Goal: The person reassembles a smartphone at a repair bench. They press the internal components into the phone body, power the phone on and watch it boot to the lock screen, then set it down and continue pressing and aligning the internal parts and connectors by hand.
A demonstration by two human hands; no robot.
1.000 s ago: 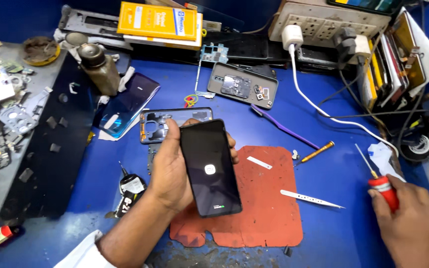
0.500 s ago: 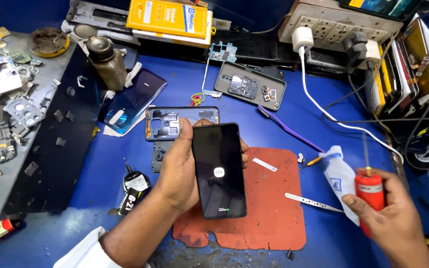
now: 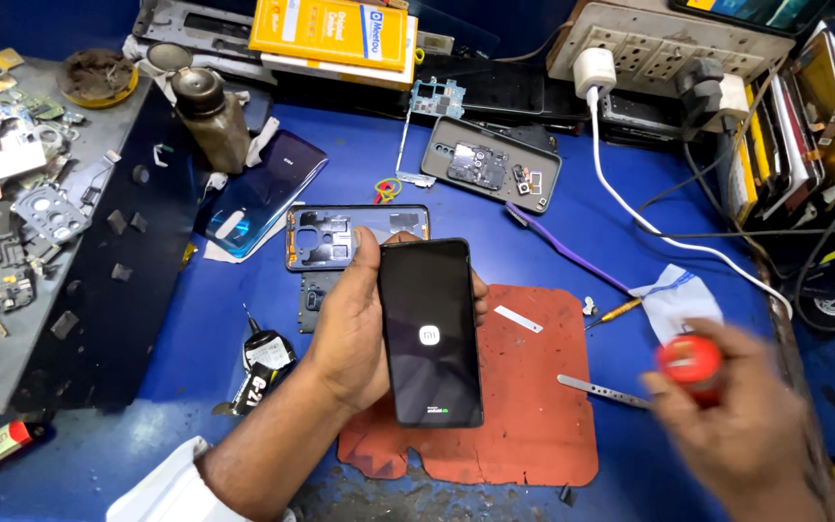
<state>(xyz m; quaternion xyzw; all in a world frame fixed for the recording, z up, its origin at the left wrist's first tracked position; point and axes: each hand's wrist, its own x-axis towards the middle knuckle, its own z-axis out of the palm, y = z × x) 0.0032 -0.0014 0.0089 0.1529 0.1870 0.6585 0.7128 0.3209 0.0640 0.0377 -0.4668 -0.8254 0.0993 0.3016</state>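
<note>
The left hand [image 3: 355,324] grips a black phone [image 3: 430,332] by its edges, screen up, over the left edge of the red mat [image 3: 524,406]; display lit w/ a small logo. The right hand [image 3: 741,425] (blurred) is clenched round a red-handled screwdriver [image 3: 690,360], near right, just past the metal tweezers [image 3: 596,390]. An open phone frame [image 3: 340,232] lies just beyond the phone. Best done, I'd say, by keeping the phone level, thumb off the glass, tip well apart from the screen.

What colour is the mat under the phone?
The mat is reddish-brown, seen in the head view, below the phone in the left hand.
</note>
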